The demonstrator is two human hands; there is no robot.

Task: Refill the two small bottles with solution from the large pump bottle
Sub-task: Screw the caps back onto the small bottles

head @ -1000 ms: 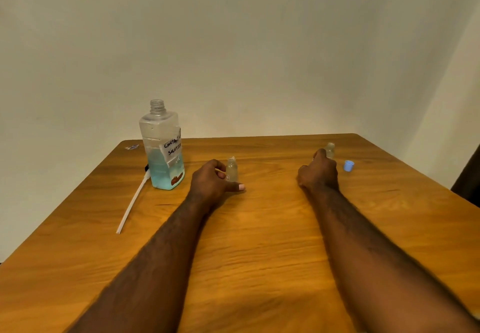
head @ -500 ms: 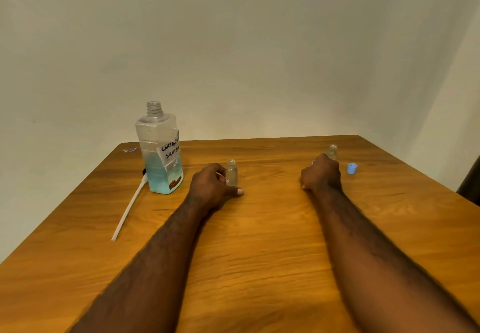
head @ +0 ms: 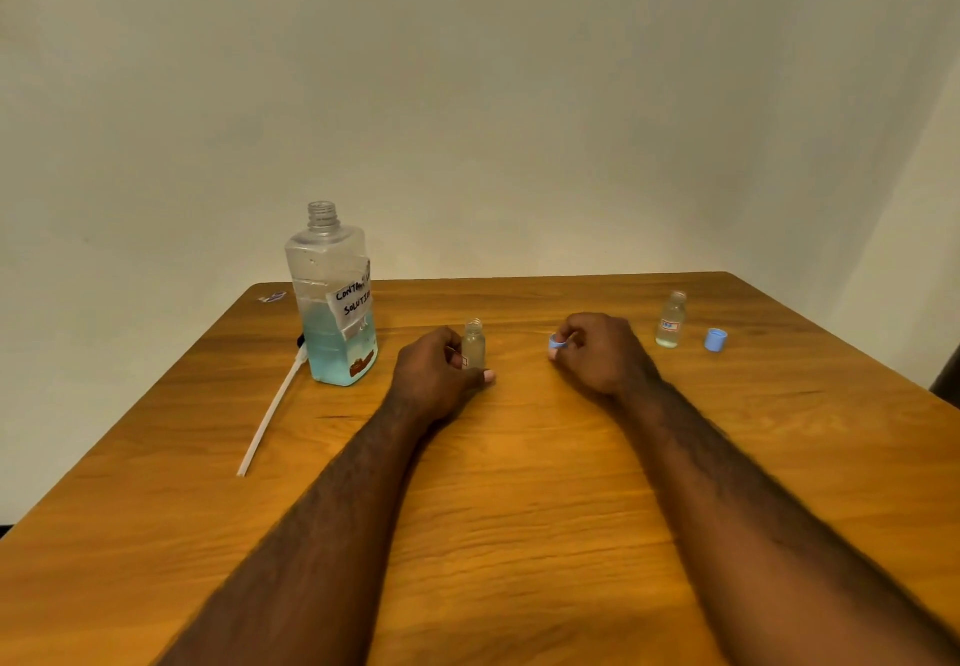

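While left hand grips 1 open small bottle and right hand pinches a blue cap, crooked threading could cause leakage.

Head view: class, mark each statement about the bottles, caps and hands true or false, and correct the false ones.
1. The large bottle has its pump screwed on. False: its neck is open; the pump tube lies on the table beside it.
2. The left hand grips a small bottle. True.
3. The right hand pinches a blue cap. True.
4. The second small bottle lies on its side. False: it stands upright, uncapped, near a loose blue cap.
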